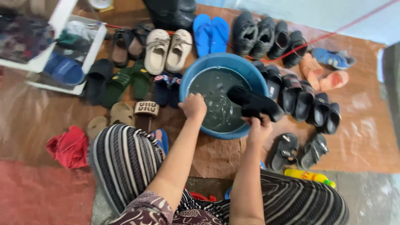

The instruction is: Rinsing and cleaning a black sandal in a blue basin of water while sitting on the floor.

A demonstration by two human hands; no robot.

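The right hand (259, 128) is closed around the heel end of a black slipper (254, 103) and holds it over the near right part of the blue basin (196, 75), so drips fall back into the dark water (214, 93). The left hand (193, 106) rests at the near left rim of the basin; its fingers are curled, but I cannot tell if they grip something. Many shoes lie on the brown floor mat (366, 137) around the basin: white clogs (168, 50) and blue flip-flops (211, 34) beyond the far rim, black sandals (296, 151) near the right side. A red cloth (68, 146) lies at the left.
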